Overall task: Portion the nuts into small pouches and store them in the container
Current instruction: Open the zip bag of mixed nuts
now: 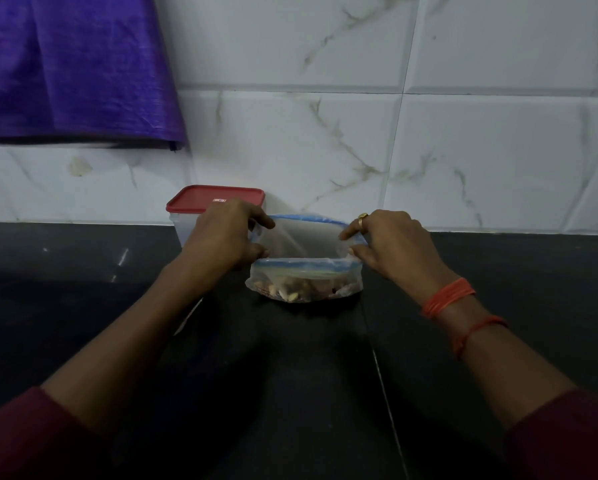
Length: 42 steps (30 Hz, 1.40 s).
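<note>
Zip bag (306,263) is being held at its mouth by both hands. It is standing on the black table (290,375), towards the back edge. The left end of the blue zip strip is being pinched by the left hand (221,233), the right end by the right hand (391,240). Fingers (351,232) are curled onto the rim on both sides, with thumbs at the near lip and forefingers at the far lip. The mouth is being spread into an open oval.

Nuts (301,289) are lying as a shallow layer in the bottom of the bag. Container (179,230) is standing just behind the left hand, against the tiled wall, with its red lid (214,199) on. No small pouches are being shown in view.

Step, as judged: the bag is being opened to reach the nuts.

Doing it well:
- The 2 lips are best pulled apart evenly at both ends, so the thin film is not being torn at a corner.
- The base is best left seated on the table while the mouth is being spread; a tilt is risking a spill.
- The container lid is not yet off and needs removing before anything is being stored.
</note>
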Each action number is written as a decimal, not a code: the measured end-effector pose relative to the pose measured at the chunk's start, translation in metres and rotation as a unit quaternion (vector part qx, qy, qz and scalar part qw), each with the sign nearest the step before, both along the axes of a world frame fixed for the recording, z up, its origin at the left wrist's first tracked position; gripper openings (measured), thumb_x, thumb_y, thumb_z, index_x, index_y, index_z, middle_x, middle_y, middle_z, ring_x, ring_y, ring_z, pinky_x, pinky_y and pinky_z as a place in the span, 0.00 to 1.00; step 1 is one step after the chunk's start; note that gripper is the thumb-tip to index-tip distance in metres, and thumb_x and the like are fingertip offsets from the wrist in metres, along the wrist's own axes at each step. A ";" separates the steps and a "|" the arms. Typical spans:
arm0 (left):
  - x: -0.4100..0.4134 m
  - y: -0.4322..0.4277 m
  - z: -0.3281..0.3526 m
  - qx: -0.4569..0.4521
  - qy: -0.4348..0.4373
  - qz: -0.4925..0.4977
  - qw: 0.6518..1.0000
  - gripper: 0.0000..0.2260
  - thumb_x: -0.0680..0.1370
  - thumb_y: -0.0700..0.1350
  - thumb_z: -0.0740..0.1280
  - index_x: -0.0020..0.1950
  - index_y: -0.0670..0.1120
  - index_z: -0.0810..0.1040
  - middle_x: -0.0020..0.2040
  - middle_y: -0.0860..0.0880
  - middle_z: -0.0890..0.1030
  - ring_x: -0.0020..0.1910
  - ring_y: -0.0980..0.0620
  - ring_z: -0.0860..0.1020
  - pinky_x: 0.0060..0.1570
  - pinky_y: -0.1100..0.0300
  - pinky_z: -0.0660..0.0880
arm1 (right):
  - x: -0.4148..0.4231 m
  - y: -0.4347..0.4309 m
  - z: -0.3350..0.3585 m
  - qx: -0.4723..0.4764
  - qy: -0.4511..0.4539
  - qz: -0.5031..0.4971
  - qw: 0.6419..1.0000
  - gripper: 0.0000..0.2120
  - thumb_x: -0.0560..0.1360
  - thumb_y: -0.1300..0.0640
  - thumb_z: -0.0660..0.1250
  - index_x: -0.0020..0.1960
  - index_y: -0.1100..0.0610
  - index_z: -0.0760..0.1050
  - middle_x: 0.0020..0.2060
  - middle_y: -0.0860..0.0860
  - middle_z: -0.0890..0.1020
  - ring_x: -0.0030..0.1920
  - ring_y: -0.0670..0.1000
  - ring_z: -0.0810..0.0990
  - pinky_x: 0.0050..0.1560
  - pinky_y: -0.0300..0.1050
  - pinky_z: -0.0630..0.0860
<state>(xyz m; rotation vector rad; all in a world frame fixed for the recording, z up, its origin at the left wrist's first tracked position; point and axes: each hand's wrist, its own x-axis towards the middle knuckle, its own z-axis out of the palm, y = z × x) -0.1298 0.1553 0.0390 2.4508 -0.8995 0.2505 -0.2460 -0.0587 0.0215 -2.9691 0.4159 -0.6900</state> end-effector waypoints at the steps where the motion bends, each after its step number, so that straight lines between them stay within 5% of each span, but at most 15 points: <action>1: 0.001 0.002 0.002 0.011 -0.004 0.001 1.000 0.21 0.69 0.43 0.79 0.61 0.55 0.81 0.60 0.50 0.81 0.48 0.53 0.79 0.45 0.59 0.76 | -0.001 -0.003 0.002 -0.001 0.006 -0.012 1.000 0.16 0.75 0.49 0.74 0.62 0.40 0.80 0.56 0.49 0.82 0.56 0.53 0.80 0.51 0.46 0.73; 3: 0.003 0.006 0.006 0.037 -0.025 0.005 0.999 0.20 0.70 0.44 0.78 0.60 0.58 0.81 0.59 0.51 0.80 0.47 0.56 0.75 0.37 0.63 0.70 | -0.004 -0.010 0.007 0.018 0.008 -0.025 0.999 0.20 0.73 0.48 0.76 0.63 0.39 0.78 0.56 0.48 0.82 0.56 0.54 0.80 0.51 0.47 0.74; 8: 0.001 0.005 0.009 0.003 0.054 -0.038 0.998 0.19 0.69 0.41 0.79 0.56 0.55 0.82 0.60 0.48 0.78 0.42 0.53 0.81 0.48 0.51 0.82 | -0.001 -0.009 0.004 0.065 0.029 -0.022 0.997 0.22 0.72 0.51 0.77 0.64 0.40 0.76 0.54 0.49 0.84 0.55 0.54 0.81 0.53 0.48 0.76; 11: 0.004 0.007 0.010 -0.004 0.070 -0.039 0.997 0.18 0.67 0.40 0.80 0.53 0.53 0.81 0.57 0.49 0.79 0.38 0.55 0.80 0.44 0.54 0.82 | 0.000 -0.012 0.005 0.135 0.015 -0.006 0.991 0.16 0.74 0.59 0.73 0.55 0.40 0.78 0.46 0.49 0.84 0.48 0.53 0.83 0.49 0.46 0.79; 16: 0.010 0.006 0.003 -0.175 0.182 0.002 0.968 0.14 0.70 0.39 0.78 0.50 0.45 0.76 0.42 0.45 0.83 0.31 0.52 0.84 0.28 0.62 0.79 | 0.003 -0.010 -0.006 0.268 -0.101 -0.002 0.958 0.09 0.76 0.55 0.72 0.52 0.50 0.72 0.37 0.47 0.84 0.42 0.55 0.84 0.48 0.55 0.82; 21: 0.013 0.001 -0.005 -0.154 0.192 0.016 0.969 0.06 0.76 0.39 0.72 0.52 0.42 0.84 0.44 0.46 0.84 0.38 0.50 0.83 0.33 0.59 0.80 | 0.007 -0.011 -0.010 0.257 -0.110 -0.039 0.959 0.10 0.77 0.45 0.70 0.52 0.50 0.80 0.41 0.48 0.86 0.50 0.53 0.84 0.54 0.52 0.80; 26: 0.018 0.003 -0.005 -0.140 0.255 0.023 0.956 0.04 0.78 0.44 0.70 0.50 0.45 0.84 0.47 0.47 0.81 0.44 0.49 0.80 0.38 0.54 0.81 | 0.007 -0.019 -0.012 0.300 -0.080 -0.027 0.950 0.08 0.78 0.47 0.68 0.45 0.49 0.83 0.42 0.50 0.85 0.47 0.56 0.83 0.51 0.56 0.82; 30: 0.021 0.003 -0.004 -0.134 0.295 0.025 0.946 0.05 0.80 0.47 0.68 0.49 0.47 0.82 0.49 0.49 0.79 0.46 0.49 0.78 0.39 0.53 0.78 | 0.015 -0.023 -0.018 0.307 -0.062 0.004 0.950 0.13 0.79 0.54 0.64 0.45 0.61 0.83 0.46 0.55 0.84 0.50 0.56 0.81 0.52 0.51 0.76; 34: 0.028 0.006 -0.011 -0.217 0.442 0.048 0.869 0.08 0.80 0.45 0.66 0.54 0.41 0.79 0.53 0.44 0.77 0.49 0.47 0.76 0.41 0.55 0.74 | 0.021 -0.025 -0.019 0.418 -0.043 0.010 0.907 0.13 0.80 0.54 0.64 0.37 0.54 0.77 0.36 0.48 0.76 0.39 0.50 0.73 0.35 0.43 0.67; 38: 0.033 0.010 -0.021 -0.306 0.590 0.008 0.747 0.10 0.79 0.45 0.65 0.55 0.40 0.78 0.40 0.44 0.75 0.36 0.52 0.71 0.41 0.59 0.72 | 0.022 -0.026 -0.024 0.599 -0.047 -0.009 0.800 0.09 0.80 0.50 0.65 0.43 0.54 0.77 0.34 0.50 0.73 0.30 0.47 0.69 0.28 0.41 0.65; 42: 0.033 0.011 -0.022 -0.252 0.596 0.017 0.762 0.14 0.77 0.49 0.68 0.56 0.40 0.78 0.32 0.46 0.76 0.29 0.54 0.72 0.25 0.62 0.74 | 0.014 -0.029 -0.023 0.637 -0.029 0.013 0.770 0.09 0.79 0.52 0.69 0.45 0.56 0.77 0.26 0.47 0.71 0.22 0.42 0.66 0.22 0.38 0.67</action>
